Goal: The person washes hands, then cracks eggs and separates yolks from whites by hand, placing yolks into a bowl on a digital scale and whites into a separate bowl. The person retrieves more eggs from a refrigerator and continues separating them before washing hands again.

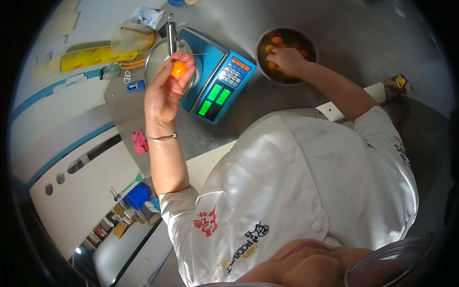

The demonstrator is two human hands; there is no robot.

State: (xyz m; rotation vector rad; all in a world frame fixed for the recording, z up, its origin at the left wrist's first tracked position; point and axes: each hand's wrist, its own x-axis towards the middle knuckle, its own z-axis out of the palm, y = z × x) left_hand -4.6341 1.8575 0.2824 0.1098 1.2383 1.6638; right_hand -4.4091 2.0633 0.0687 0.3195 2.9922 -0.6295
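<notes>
My left hand (168,86) is palm up over a metal bowl (147,68), with a raw egg yolk (178,69) resting on its cupped fingers. The bowl stands on a blue digital scale (211,80) with lit green displays. A whisk's metal handle (171,34) leans out of the bowl, its lower end hidden by my hand. On the right, my right hand (287,61) dips its fingers into a round metal bowl (317,53) of liquid holding several orange yolks (277,40). Its fingertips are partly hidden in the liquid, beside the yolks.
On the steel table (229,14), left of the scale, are a plastic container (131,37), a yellow box (96,59), a glass jar (109,71), a small blue object (135,86) and a pink cloth (139,141). A brown package (398,85) lies at the right.
</notes>
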